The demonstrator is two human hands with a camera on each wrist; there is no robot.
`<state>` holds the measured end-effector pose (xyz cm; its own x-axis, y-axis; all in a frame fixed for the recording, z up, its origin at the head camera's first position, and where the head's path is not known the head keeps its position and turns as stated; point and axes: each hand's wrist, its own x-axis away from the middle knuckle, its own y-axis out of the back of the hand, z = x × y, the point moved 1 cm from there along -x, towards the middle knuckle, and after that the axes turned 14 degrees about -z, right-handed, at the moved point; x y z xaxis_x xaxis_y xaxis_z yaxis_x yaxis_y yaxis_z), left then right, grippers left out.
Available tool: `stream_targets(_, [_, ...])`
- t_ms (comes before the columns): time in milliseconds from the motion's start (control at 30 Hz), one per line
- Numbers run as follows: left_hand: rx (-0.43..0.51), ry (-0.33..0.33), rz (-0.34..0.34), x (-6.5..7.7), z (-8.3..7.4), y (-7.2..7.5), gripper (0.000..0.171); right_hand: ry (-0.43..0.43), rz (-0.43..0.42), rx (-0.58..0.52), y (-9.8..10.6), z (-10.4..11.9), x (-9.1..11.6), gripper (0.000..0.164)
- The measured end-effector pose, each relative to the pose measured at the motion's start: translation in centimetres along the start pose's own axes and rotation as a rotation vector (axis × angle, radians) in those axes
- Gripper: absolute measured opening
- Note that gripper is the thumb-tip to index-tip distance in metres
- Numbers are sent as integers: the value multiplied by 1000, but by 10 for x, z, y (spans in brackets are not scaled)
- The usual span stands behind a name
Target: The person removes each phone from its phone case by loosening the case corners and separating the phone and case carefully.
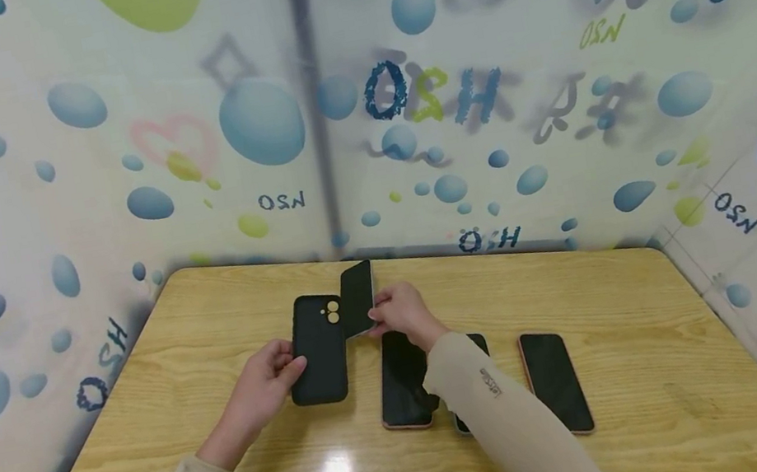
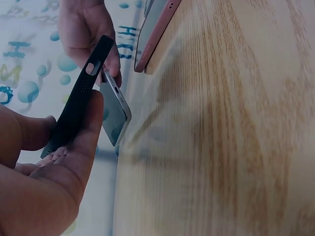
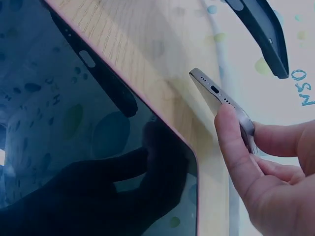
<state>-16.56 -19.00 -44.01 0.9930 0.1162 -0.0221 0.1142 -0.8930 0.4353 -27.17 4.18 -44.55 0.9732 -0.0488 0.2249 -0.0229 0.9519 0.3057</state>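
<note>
My left hand point(image 1: 263, 387) grips a black phone case point(image 1: 320, 358) by its left side, thumb on the back and fingers behind it. Table colour shows through its two round camera holes. In my right hand point(image 1: 403, 315) a phone point(image 1: 357, 300) with a dark face is pinched at its right edge, just behind the case and partly overlapped by it. The right wrist view shows the phone's silver end point(image 3: 216, 89) with its charging port, held between thumb and fingers. There, the hollow inside of the case point(image 3: 268, 39) appears at the top right, apart from the phone.
On the wooden table point(image 1: 220, 321) a pink-edged phone point(image 1: 403, 390) lies below the right hand. Another phone point(image 1: 477, 343) is partly hidden under the right forearm, and a third pink-edged phone point(image 1: 557, 381) lies farther right. Patterned walls point(image 1: 195, 216) border the table's back and sides.
</note>
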Motion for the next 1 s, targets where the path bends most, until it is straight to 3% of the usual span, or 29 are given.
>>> stream_targets(500, [0, 2, 2, 0, 1, 1, 28, -17, -9, 54, -15, 0, -2, 36])
stream_targets(633, [-1, 4, 5, 1, 1, 2, 28, 10, -4, 118, -13, 0, -1, 39])
stream_targets(800, [-10, 0, 2, 1, 3, 2, 28, 77, 5, 201, -8, 0, 2, 31])
stream_targets(1000, [-9, -3, 0, 1, 6, 2, 27, 69, 21, 149, 3, -4, 3, 44])
